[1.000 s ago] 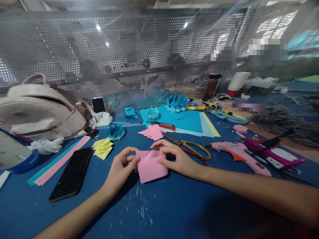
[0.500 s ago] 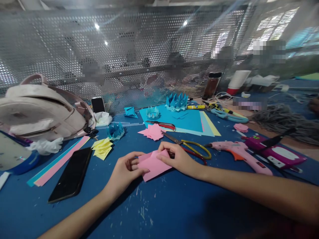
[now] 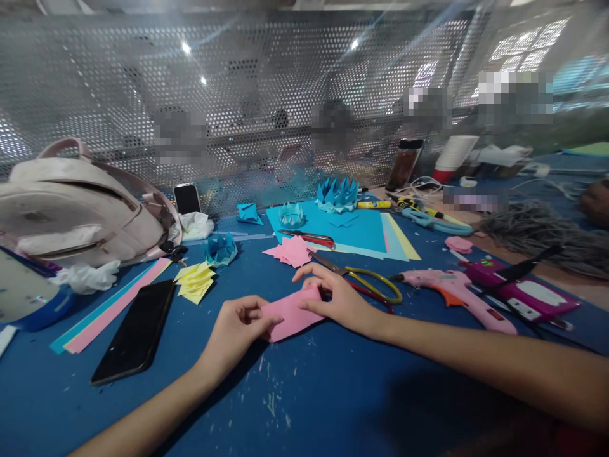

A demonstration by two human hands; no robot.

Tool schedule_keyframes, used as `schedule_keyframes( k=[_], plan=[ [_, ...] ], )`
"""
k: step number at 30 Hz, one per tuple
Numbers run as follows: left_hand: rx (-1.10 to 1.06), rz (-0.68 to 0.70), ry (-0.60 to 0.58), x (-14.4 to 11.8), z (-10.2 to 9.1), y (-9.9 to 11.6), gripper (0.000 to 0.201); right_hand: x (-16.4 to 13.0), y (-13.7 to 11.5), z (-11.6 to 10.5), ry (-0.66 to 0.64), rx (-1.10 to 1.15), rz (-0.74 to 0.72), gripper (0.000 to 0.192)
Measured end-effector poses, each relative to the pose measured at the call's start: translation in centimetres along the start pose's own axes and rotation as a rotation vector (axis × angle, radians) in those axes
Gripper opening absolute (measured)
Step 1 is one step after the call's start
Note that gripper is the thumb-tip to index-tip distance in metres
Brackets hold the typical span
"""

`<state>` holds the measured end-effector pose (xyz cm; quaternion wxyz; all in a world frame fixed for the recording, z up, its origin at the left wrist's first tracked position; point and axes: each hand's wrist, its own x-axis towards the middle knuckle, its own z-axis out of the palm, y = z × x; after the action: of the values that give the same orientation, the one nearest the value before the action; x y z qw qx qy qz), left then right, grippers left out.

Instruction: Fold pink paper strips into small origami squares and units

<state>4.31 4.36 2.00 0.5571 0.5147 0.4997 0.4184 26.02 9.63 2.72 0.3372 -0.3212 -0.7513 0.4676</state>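
Note:
A folded piece of pink paper (image 3: 292,315) is held between my two hands, just above the blue table. My left hand (image 3: 245,320) pinches its left end, thumb in front and fingers behind. At the right end, my right hand (image 3: 333,295) grips it with the thumb on the near face; the index finger reaches out over the top edge. Just beyond the paper lie a stack of pink folded pieces (image 3: 292,251) and scissors (image 3: 373,282) with yellow and red handles. Yellow folded pieces (image 3: 196,281) sit to the left.
A black phone (image 3: 136,333) and paper strips (image 3: 114,304) lie left, before a pale backpack (image 3: 85,209). Blue sheets (image 3: 361,231) carry blue paper flowers (image 3: 337,194) and a red cutter (image 3: 309,238). A pink glue gun (image 3: 457,292) rests right. Behind stands a perforated metal screen (image 3: 266,76).
The pink paper now shows as a narrower band, its upper flap no longer standing open. My right index finger has lifted and stretched out to the left. My left hand has barely moved.

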Motion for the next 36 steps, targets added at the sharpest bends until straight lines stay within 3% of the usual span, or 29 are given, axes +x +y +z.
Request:
schedule_keyframes(
  k=[10,21,26,36],
  plan=[
    [0.04,0.021,-0.022,0.2,-0.1,-0.2,0.029,0.0,-0.2,0.0,0.019,-0.002,0.016,0.03],
    [0.086,0.03,0.153,0.1,-0.6,0.5,0.025,0.6,0.4,0.0,0.058,0.206,0.135,0.036],
    [0.162,0.116,0.197,0.0,-1.0,0.7,0.025,0.6,0.1,0.1,0.129,0.248,0.188,0.038],
    [0.206,0.158,0.235,-0.2,-1.5,0.6,0.025,0.6,0.4,0.1,0.171,0.213,0.132,0.03]
  ],
)
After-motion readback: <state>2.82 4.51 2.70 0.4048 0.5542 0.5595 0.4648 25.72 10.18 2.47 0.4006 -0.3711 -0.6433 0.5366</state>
